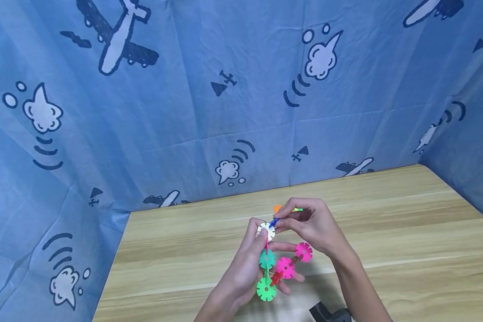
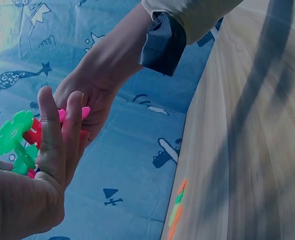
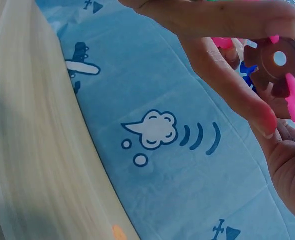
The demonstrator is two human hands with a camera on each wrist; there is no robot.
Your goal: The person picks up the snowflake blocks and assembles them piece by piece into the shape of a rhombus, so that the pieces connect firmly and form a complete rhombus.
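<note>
My left hand [image 1: 243, 266] grips a chain of slotted plastic discs, its thumb pressed on the white disc [image 1: 266, 231] at the top. Below that hang a teal disc [image 1: 267, 259] and a green disc [image 1: 266, 289]. A red disc [image 1: 277, 278] branches off to a pink disc [image 1: 285, 268], then a brown disc [image 3: 275, 62] and another pink disc [image 1: 304, 252]. Between thumb and fingers my right hand [image 1: 315, 226] pinches a blue disc [image 1: 274, 222], edge-on against the white disc's rim. Other left fingers spread behind the chain.
Beyond my right hand, an orange disc [image 1: 277, 209] and other coloured pieces lie on the wooden table [image 1: 177, 250]. A black device [image 1: 330, 313] shows at the bottom edge. Blue printed curtain [image 1: 257, 112] hangs behind the table and along its sides.
</note>
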